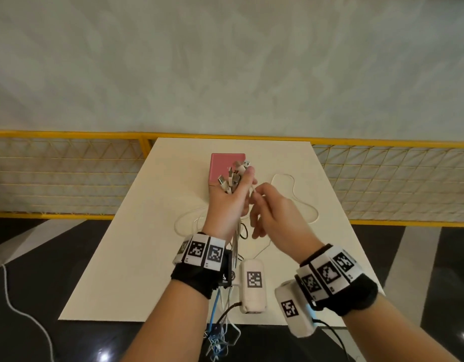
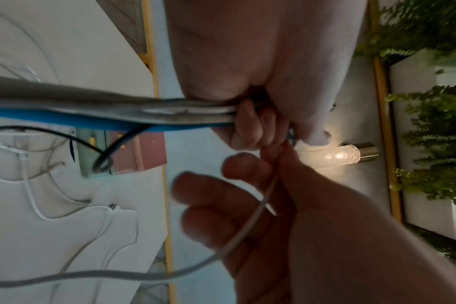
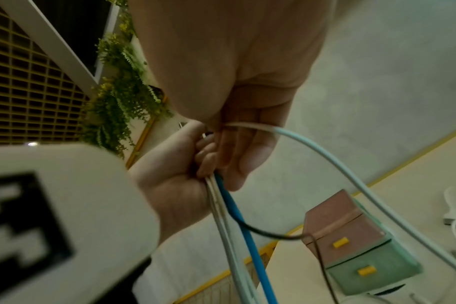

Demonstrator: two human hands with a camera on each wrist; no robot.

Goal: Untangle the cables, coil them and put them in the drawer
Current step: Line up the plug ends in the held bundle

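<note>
My left hand (image 1: 234, 190) is raised over the table and grips a bundle of cables (image 1: 232, 178), their plug ends sticking up past the fingers. In the left wrist view its curled fingers (image 2: 257, 125) close round white, blue and black cables (image 2: 97, 112). My right hand (image 1: 254, 194) sits just right of it and pinches one white cable (image 3: 312, 148) that loops away from the bundle. The small drawer unit (image 1: 227, 165), pink on top and green below (image 3: 351, 240), stands behind the hands with both drawers closed. The bundle's tails hang off the table's near edge (image 1: 217, 333).
More white cable (image 1: 283, 178) lies in loose loops on the cream table (image 1: 116, 270), to the right of and behind my hands. A yellow mesh railing (image 1: 69, 173) runs behind the table. A lit lamp (image 2: 338, 154) and green plants (image 2: 434, 127) are off to the side.
</note>
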